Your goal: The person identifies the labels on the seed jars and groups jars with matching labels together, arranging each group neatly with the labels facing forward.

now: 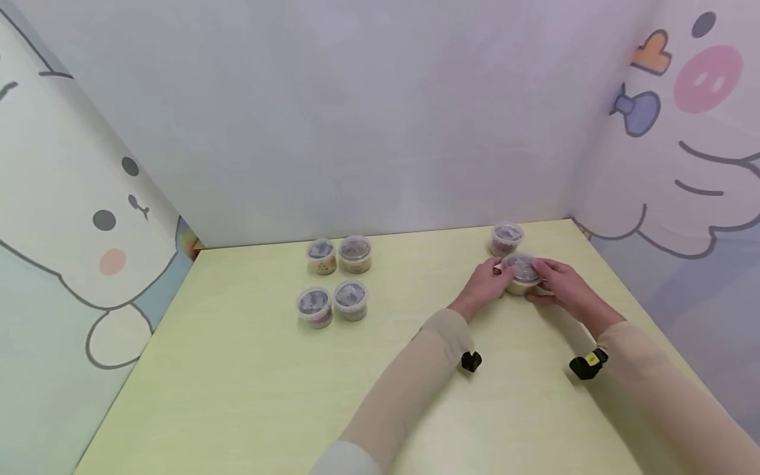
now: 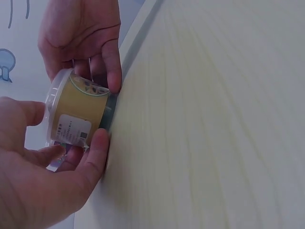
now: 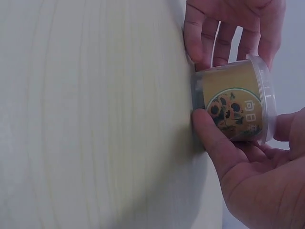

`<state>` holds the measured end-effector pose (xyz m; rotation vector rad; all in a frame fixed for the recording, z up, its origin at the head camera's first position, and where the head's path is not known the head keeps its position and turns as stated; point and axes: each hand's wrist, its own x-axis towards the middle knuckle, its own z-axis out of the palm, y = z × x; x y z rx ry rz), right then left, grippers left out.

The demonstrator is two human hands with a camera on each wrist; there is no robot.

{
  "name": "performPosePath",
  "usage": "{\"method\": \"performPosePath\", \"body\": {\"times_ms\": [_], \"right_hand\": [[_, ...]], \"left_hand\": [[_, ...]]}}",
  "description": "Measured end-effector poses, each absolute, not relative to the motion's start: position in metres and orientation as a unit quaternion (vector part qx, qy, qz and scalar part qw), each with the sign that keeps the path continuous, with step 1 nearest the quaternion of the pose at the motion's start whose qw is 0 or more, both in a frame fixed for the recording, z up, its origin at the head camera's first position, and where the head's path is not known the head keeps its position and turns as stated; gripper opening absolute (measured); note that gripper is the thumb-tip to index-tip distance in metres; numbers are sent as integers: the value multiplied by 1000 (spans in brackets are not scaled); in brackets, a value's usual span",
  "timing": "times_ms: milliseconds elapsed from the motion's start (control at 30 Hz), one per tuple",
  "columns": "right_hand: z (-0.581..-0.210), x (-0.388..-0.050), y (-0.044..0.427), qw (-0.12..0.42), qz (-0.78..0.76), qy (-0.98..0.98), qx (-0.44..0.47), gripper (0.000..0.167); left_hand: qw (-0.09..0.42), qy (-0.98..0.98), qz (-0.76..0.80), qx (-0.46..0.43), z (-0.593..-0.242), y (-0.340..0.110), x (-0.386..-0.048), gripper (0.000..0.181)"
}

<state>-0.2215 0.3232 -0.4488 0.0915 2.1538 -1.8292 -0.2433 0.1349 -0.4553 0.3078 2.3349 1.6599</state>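
A round lidded tub (image 1: 522,276) stands near the table's right side, held between both hands. My left hand (image 1: 488,284) grips it from the left and my right hand (image 1: 563,287) from the right. In the left wrist view the tub (image 2: 80,110) shows a yellow-brown band and a white label, with fingers low on its side. The right wrist view shows sunflowers printed on the tub (image 3: 233,101). Just behind it stands another lidded tub (image 1: 506,239).
Left of centre on the pale table (image 1: 237,369) stand several similar tubs, two behind (image 1: 322,256) (image 1: 355,254) and two in front (image 1: 315,307) (image 1: 351,300). Walls with cartoon drawings enclose the table's back and sides.
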Motion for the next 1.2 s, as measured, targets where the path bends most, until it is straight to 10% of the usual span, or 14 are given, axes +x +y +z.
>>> {"method": "performPosePath", "body": {"times_ms": [467,767,1200], "right_hand": [[-447,-223,316,170,-699,692,57,83],[-429,-214,318,224,-753,617,-50,41],[-409,-219,267,243,-748,603,-133,42]], "left_hand": [[139,804,566,113,-450,127,-244,37],[122,797,576,137,-441,104,-235,53],[139,745,646,93,-400,45,-229,61]]}}
